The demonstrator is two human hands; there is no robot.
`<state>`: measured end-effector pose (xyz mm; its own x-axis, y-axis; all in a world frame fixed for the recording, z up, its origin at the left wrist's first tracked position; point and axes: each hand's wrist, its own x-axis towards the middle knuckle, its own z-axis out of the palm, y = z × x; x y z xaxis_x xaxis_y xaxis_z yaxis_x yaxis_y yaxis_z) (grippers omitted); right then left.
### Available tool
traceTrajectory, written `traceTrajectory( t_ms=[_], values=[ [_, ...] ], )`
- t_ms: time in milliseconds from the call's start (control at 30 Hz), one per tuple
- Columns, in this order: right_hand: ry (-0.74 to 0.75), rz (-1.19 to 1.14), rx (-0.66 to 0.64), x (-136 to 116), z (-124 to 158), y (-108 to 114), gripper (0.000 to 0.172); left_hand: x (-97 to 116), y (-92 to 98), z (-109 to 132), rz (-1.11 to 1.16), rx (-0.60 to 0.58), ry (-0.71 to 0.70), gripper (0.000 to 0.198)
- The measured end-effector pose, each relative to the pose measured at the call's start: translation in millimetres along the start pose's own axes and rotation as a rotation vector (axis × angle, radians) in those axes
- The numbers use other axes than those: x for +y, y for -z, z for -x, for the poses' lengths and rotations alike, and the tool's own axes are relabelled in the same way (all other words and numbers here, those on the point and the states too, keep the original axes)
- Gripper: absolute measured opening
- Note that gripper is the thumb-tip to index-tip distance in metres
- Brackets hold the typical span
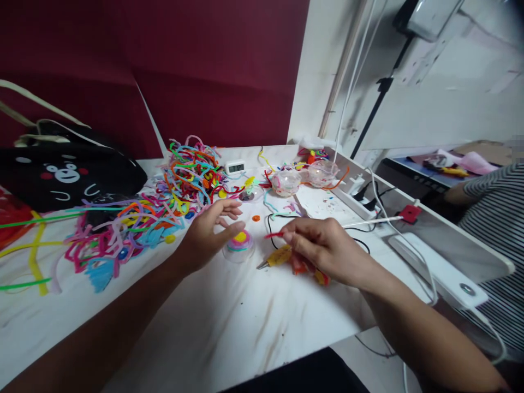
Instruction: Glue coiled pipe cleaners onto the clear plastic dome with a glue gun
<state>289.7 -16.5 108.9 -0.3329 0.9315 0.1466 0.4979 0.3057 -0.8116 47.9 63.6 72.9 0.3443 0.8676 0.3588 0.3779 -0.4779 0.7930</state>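
My left hand (210, 229) hovers open over the white table (229, 322), fingers spread, just left of a small clear plastic dome (239, 245) with a yellow and pink piece inside. My right hand (323, 248) is closed in a pinch on a short red pipe cleaner (273, 235) that points left toward the dome. Under that hand lie a yellow-handled tool (275, 257) and some orange bits (298, 267).
A big tangle of coloured pipe cleaners (164, 202) covers the left of the table beside a black bear-face bag (65, 174). Farther back are a small white clock (235, 167), clear bowls (305, 177), a power strip (356, 199) and cables. A person in a striped sleeve (497, 218) sits at right.
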Motion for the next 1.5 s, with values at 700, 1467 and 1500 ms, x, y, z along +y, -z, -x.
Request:
traceTrajectory(
  t_ms=[700, 1467, 1500],
  values=[
    [-0.203, 0.734, 0.108, 64, 45, -17, 0.029, -62, -18.7, 16, -0.518, -0.199, 0.108, 0.082],
    [-0.245, -0.327, 0.123, 56, 13, 13, 0.034, -65, -7.4, 19, -0.302, -0.083, 0.065, 0.093],
    [-0.246, -0.371, 0.179, 51, 7, 14, 0.036, -64, -7.4, 19, -0.301, -0.091, 0.064, 0.093]
  ],
)
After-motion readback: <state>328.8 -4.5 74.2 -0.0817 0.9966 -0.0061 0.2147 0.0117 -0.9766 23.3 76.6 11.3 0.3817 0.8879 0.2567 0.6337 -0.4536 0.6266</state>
